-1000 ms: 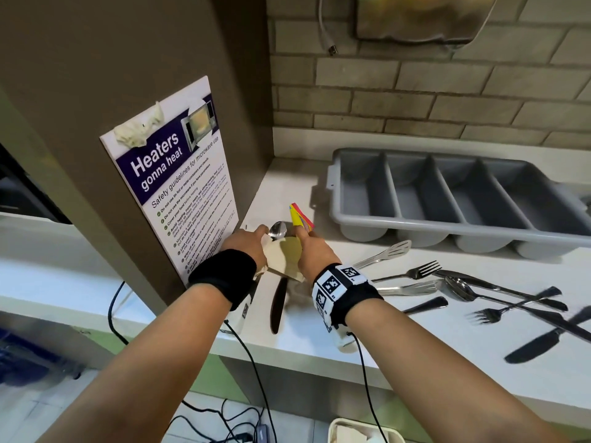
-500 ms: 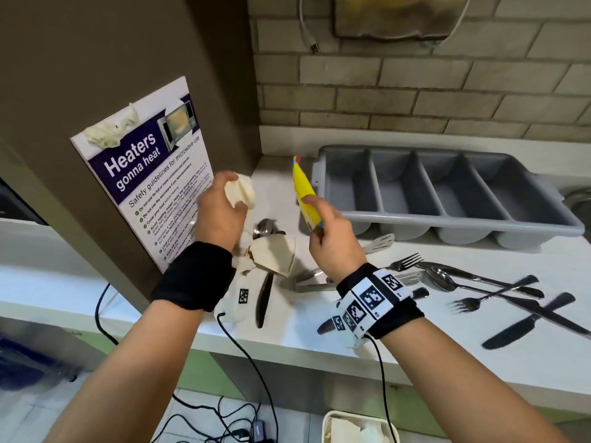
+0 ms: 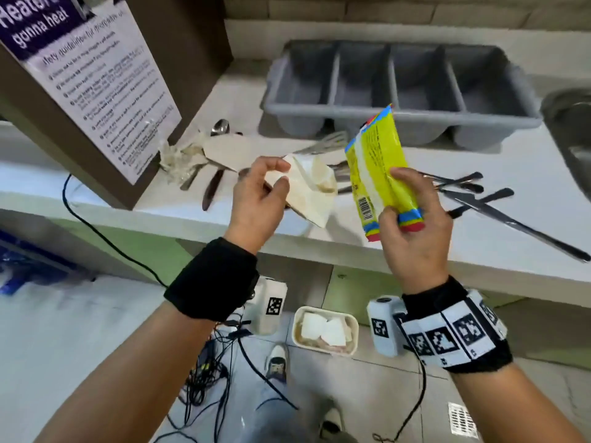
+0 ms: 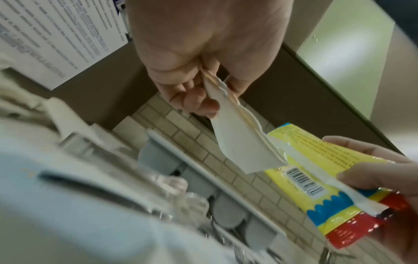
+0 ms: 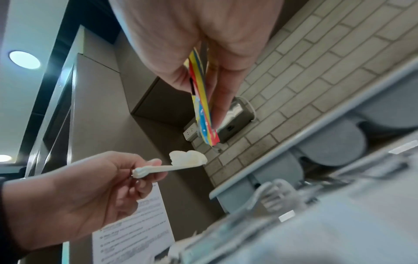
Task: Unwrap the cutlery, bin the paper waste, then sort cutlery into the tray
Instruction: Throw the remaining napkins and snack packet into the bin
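Head view: the left hand (image 3: 260, 193) is pinching a paper napkin (image 3: 308, 187) and the right hand's (image 3: 412, 228) fingers are gripping a yellow wrapper (image 3: 377, 161), both above the bin (image 3: 324, 330). Binning waste looks underway; next, both hands need lowering and letting go over the bin, while cutlery is lying unsorted beside the empty tray (image 3: 399, 113) on the bench

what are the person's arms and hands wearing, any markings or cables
Both forearms are bare, no sleeves or gloves. The left hand has a plain black fabric wristband; the right hand has a black wristband ringed with white square-code marker tiles. Under each wrist hangs a small white camera box with a black square code, trailing thin black cables.
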Motion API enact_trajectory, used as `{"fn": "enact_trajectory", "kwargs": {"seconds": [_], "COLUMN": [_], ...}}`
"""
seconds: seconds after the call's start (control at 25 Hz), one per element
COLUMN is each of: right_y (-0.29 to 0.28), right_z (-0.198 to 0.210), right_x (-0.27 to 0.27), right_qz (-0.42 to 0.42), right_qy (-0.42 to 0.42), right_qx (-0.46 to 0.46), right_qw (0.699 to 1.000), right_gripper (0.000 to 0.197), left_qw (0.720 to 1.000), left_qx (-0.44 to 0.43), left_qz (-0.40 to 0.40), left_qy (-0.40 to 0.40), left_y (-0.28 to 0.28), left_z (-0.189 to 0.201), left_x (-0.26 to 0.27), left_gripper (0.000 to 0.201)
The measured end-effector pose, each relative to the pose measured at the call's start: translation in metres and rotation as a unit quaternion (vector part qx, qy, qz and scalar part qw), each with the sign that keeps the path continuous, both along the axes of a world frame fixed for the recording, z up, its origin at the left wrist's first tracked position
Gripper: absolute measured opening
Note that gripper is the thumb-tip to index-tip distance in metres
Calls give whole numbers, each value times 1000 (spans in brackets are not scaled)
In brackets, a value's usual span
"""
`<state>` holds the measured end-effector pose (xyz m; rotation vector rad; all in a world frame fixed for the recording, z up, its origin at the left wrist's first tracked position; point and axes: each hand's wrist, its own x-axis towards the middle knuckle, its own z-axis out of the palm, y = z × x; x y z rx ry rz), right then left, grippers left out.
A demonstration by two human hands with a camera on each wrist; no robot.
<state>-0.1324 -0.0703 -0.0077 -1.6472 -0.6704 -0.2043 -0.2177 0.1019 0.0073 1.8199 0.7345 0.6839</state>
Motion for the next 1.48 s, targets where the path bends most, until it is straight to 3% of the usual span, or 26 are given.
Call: {"fn": "enact_trajectory", "kwargs": {"seconds": [0.2, 0.32, 0.56, 0.64, 0.72, 0.88, 1.12, 1.2, 1.36, 1.48], "right_y": [-79, -103, -138, -143, -142, -129, -100, -91, -73, -60], "right_z": [-83, -134, -260, -306, -352, -444, -546, -567, -603, -627], "right_x": [-27, -33, -47, -47, -45, -38, -38, -38, -35, -35], "right_qz": [10, 22, 126, 113, 78, -18, -39, -21, 30, 34], "right_qy": [31, 9, -3, 65, 203, 424, 579, 601, 597, 629], "right_qx": [-39, -70, -261, -311, -334, -308, -256, -258, -272, -229], "right_qw": [999, 997, 957, 942, 917, 851, 773, 756, 755, 743], "right_gripper": [36, 31, 35, 40, 47, 51, 53, 57, 68, 69], "left_qw": [996, 989, 937, 907, 885, 881, 868, 870, 877, 879], "left_qx": [-34, -15, -17, -27, -51, -126, -189, -203, -240, -272], "left_qz": [-49, -73, -150, -157, -151, -119, -110, -103, -70, -47], "left_qy": [67, 124, 315, 390, 437, 440, 446, 438, 411, 389], "left_y": [-68, -87, -95, -91, -87, -82, -74, -70, -62, -63], "left_z": [-69, -110, -238, -284, -337, -433, -537, -561, -600, -621], "left_x": [-22, -30, -39, -39, -34, -22, -13, -12, -9, -5], "left_gripper": [36, 29, 21, 26, 30, 29, 33, 32, 30, 24]}}
